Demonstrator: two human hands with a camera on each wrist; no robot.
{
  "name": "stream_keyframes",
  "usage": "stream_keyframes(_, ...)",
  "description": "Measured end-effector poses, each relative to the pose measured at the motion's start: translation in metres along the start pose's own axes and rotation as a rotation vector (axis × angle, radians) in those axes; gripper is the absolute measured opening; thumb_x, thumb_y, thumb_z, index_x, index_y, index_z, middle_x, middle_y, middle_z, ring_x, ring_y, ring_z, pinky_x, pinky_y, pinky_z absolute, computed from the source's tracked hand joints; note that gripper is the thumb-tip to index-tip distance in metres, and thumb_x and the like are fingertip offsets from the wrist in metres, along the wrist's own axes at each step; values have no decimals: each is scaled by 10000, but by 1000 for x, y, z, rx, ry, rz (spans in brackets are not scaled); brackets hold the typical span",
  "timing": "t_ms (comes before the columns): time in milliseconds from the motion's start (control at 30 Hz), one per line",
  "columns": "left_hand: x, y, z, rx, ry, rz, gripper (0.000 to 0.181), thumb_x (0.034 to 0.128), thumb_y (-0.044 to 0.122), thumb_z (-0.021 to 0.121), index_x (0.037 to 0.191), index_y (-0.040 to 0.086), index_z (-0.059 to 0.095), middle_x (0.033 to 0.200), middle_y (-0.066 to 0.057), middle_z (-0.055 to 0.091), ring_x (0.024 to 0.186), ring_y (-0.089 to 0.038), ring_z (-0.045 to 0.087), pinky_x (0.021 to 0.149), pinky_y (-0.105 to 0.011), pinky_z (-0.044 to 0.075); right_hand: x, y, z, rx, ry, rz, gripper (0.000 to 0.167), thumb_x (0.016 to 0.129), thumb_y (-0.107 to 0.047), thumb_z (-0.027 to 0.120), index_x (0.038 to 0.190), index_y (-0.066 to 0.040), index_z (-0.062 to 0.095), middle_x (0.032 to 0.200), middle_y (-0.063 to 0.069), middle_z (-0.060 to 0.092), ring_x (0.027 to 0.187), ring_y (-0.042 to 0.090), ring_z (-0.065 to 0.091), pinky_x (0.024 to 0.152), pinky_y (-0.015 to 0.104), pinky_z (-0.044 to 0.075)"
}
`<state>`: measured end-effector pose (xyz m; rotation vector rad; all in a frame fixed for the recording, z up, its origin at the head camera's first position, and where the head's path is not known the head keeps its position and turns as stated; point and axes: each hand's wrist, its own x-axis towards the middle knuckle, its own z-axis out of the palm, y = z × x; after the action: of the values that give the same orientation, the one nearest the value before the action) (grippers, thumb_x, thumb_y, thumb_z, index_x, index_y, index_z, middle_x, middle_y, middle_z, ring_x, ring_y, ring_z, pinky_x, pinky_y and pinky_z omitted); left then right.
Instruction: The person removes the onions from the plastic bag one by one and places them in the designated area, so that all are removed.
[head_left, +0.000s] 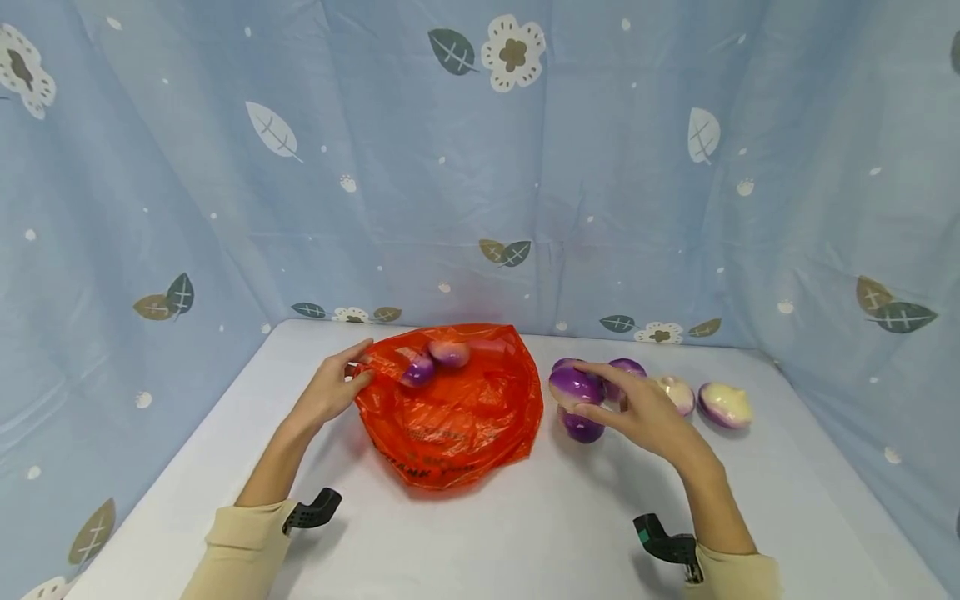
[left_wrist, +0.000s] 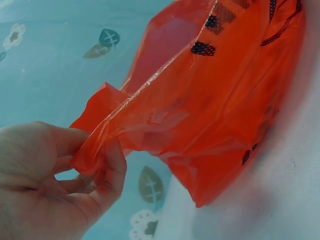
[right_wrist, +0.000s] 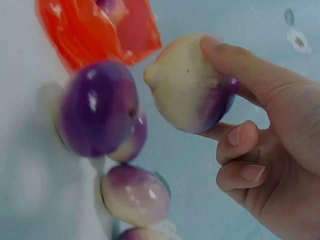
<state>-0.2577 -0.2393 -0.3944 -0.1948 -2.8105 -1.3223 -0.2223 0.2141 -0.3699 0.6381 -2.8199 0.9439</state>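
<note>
My left hand (head_left: 330,390) pinches the left rim of a red plastic bag (head_left: 468,425) between thumb and fingers. The bag lies with its mouth wide, and two purple onions (head_left: 450,353) show inside it. To its right, my right hand (head_left: 651,417) holds a glossy purple-and-cream onion (right_wrist: 187,90) between thumb and fingers, its cream tip turned toward the bag in the right wrist view. Beneath the held onion sits a dark purple onion (head_left: 582,428) on the table. Other onions around the right hand are partly hidden by it.
Farther right on the white table (head_left: 480,550) are a pale onion (head_left: 678,397) and, at the end, another cream onion (head_left: 724,406) with purple at its edge. A blue patterned curtain (head_left: 420,167) hangs behind the table and along both sides.
</note>
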Motion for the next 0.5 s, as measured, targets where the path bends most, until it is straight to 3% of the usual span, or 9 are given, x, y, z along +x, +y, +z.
stream_keyframes(133,1,1,0,-10,12,1,568,971,89,520,1515,69,360,1297,-232,562,1030,-333,575,706,-203,524,-8,15,-14,10,-2,29,602,842,-434,744,1383,-260,543,1307,110,631,819,209,607,608,258,532)
stream_keyframes(333,2,2,-2,-3,20,1,567,970,93,524,1514,80,367,1303,-231,568,1046,-340,578,724,-189,524,-15,31,-27,73,-72,55,578,856,-360,747,1381,-244,536,1113,144,647,579,128,521,482,269,475)
stream_keyframes(500,0,1,-3,5,23,-4,568,966,80,524,1512,68,367,1299,-239,565,1036,-336,569,721,-200,517,-20,39,-32,97,-110,80,597,867,-335,739,1409,-220,516,1254,169,594,417,66,414,443,269,436)
